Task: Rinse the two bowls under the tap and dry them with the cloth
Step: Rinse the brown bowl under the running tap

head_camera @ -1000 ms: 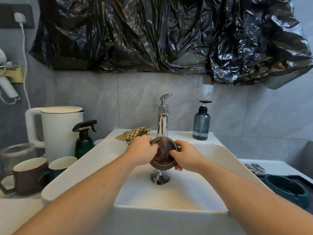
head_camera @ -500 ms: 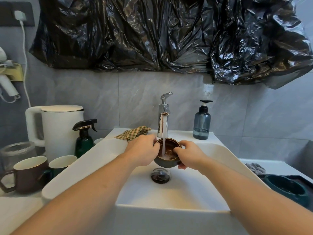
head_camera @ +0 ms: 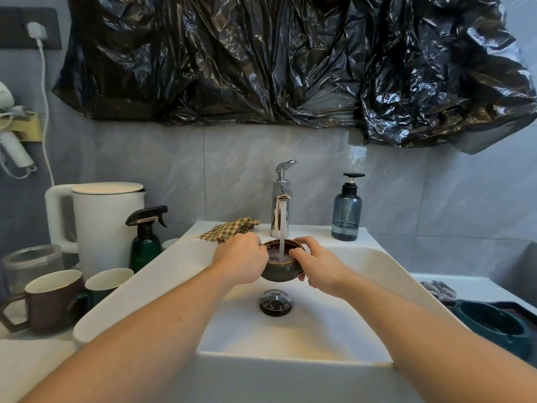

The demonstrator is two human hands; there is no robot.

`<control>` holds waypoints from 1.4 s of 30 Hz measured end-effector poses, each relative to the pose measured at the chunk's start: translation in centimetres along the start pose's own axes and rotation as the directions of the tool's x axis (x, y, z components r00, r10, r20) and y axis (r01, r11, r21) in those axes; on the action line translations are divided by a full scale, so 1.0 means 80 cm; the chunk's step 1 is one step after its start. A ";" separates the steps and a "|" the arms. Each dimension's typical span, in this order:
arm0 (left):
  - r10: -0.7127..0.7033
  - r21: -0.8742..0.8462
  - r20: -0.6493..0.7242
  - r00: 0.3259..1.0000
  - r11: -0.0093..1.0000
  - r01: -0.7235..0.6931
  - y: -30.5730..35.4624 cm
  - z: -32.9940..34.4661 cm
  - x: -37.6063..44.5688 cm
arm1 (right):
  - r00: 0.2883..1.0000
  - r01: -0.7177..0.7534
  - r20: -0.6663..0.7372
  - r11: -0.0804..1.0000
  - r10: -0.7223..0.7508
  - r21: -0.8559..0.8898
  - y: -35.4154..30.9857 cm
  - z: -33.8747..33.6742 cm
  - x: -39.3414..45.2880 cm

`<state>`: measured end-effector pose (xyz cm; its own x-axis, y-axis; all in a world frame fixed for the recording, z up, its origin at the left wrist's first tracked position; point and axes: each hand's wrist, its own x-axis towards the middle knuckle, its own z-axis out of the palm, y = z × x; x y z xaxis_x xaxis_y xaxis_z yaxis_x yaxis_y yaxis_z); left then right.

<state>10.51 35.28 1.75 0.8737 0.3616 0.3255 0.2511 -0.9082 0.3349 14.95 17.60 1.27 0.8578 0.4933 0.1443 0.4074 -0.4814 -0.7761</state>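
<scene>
Both hands — left hand (head_camera: 242,261), right hand (head_camera: 319,267) — grip the dark bowl (head_camera: 280,270) (upright) under the running tap (head_camera: 281,199), water filling it, above the sink (head_camera: 290,330).

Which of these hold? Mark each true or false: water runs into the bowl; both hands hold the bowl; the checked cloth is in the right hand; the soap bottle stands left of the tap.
1. Water runs from the tap into the bowl. True.
2. The left hand and the right hand both hold the bowl. True.
3. The checked cloth is in the right hand. False: it lies on the sink ledge, behind the left hand.
4. The soap bottle stands left of the tap. False: it stands to the right.
</scene>
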 end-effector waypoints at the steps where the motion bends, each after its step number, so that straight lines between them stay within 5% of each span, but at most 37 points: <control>1: -0.004 -0.001 -0.003 1.000 1.000 0.004 0.000 0.000 0.000 | 1.000 -0.002 0.006 1.000 0.002 0.004 -0.001 0.000 -0.001; 42: -0.024 -0.055 0.169 0.985 0.998 0.034 -0.006 -0.005 -0.008 | 0.999 0.044 0.019 0.999 -0.044 -0.026 0.007 0.003 0.000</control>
<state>9.63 35.54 1.75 0.9251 0.3427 0.1633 0.2574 -0.8825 0.3937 15.13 17.49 0.69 0.8332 0.5273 0.1666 0.4528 -0.4776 -0.7529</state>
